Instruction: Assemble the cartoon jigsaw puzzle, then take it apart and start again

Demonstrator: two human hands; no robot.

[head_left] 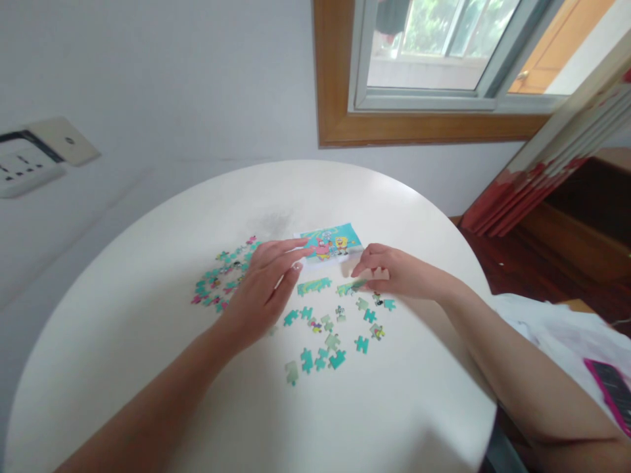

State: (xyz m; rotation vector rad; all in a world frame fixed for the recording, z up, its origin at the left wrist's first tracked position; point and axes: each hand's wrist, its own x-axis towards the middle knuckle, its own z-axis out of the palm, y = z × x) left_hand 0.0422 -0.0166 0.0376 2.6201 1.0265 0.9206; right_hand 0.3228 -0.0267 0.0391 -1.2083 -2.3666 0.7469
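My left hand [269, 282] is open, fingers stretched toward the picture card [331, 243], which shows cartoon figures on teal. Its fingertips reach the card's left edge, and its thumb is just above a joined strip of jigsaw pieces [314, 286]. Fingers curled, my right hand [387, 268] is closed at the right end of a second joined strip [349, 288], on a puzzle piece partly hidden by the fingers. Below both strips lie several loose teal and pale green pieces [332, 341]. A larger cluster of pieces [217, 282] is left of my left hand, which covers part of it.
The round white table [138, 368] stands against a wall with a socket [29, 164]. A wood-framed window [428, 125] is behind it. At right are a red and white curtain [522, 190], white cloth [542, 335] and a pink-edged phone [611, 391].
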